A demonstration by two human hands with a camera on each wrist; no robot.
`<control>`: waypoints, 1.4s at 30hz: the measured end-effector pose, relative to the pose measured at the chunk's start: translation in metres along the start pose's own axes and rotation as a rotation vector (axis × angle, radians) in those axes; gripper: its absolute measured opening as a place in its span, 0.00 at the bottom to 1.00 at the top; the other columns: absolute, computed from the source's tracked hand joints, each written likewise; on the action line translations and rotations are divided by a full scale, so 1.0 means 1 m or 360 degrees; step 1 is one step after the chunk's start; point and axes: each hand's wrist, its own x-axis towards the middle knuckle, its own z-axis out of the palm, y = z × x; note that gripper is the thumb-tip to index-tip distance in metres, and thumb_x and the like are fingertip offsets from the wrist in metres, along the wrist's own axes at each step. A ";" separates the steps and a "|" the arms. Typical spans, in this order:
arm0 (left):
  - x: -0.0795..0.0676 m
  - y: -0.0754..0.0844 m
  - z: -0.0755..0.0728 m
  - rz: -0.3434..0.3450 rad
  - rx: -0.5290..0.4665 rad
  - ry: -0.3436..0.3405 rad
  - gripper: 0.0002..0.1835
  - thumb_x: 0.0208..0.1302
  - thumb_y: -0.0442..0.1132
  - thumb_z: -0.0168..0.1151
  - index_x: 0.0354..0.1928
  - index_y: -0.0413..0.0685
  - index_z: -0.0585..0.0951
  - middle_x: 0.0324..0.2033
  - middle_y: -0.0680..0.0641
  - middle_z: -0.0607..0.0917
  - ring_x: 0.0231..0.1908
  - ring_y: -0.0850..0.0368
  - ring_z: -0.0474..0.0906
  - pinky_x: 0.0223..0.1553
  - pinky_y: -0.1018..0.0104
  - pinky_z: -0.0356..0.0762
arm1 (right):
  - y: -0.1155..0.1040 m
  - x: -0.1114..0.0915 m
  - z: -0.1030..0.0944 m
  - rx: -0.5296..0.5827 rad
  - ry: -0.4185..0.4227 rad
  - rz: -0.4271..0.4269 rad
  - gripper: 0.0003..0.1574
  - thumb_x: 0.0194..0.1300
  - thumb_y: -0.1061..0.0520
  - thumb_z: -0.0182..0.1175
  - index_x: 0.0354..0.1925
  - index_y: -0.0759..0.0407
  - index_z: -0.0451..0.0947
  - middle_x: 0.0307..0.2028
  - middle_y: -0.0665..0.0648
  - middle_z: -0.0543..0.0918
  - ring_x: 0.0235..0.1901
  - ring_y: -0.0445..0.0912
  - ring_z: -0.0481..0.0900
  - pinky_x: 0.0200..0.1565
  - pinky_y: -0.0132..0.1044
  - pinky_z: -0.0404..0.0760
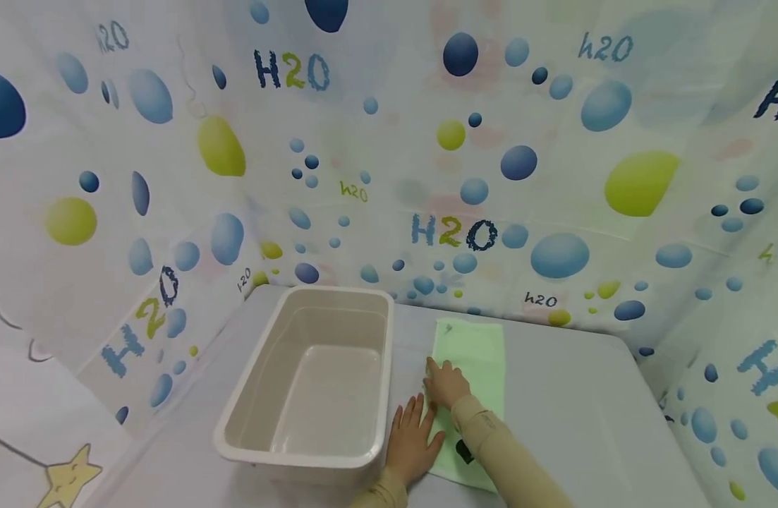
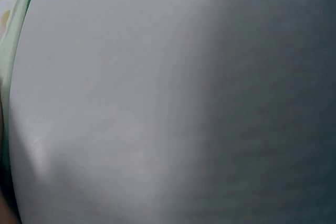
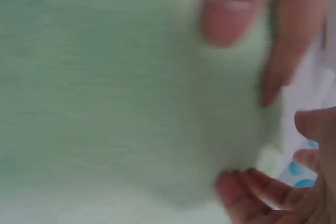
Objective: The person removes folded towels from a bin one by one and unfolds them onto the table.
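Observation:
A long pale green folded cloth (image 1: 467, 346) lies on the table, with a small black patch (image 1: 465, 451) near its close end. My right hand (image 1: 446, 384) reaches across it and touches its left edge, its fingers slightly bent. Just nearer, my left hand (image 1: 410, 441) rests flat with straight fingers by the same edge, between the cloth and a beige plastic tub. In the right wrist view, blurred fingers of both hands are at the border of the cloth (image 3: 105, 98). The left wrist view mostly holds a plain pale surface, with only a sliver of hand at its left edge.
The deep beige tub (image 1: 389, 367) stands left of the cloth, close beside my left hand. A pale sheet covers the table (image 1: 573, 409). Curtains (image 1: 395, 141) printed with coloured drops and H2O lettering hang behind and at both sides.

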 end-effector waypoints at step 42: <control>0.012 0.008 -0.003 -0.0121 -0.0432 -0.0074 0.28 0.72 0.55 0.34 0.70 0.55 0.60 0.63 0.54 0.73 0.68 0.47 0.60 0.68 0.46 0.49 | 0.074 0.020 -0.005 0.0815 -0.0090 0.0171 0.51 0.57 0.63 0.56 0.69 0.75 0.40 0.68 0.75 0.54 0.67 0.67 0.55 0.65 0.58 0.59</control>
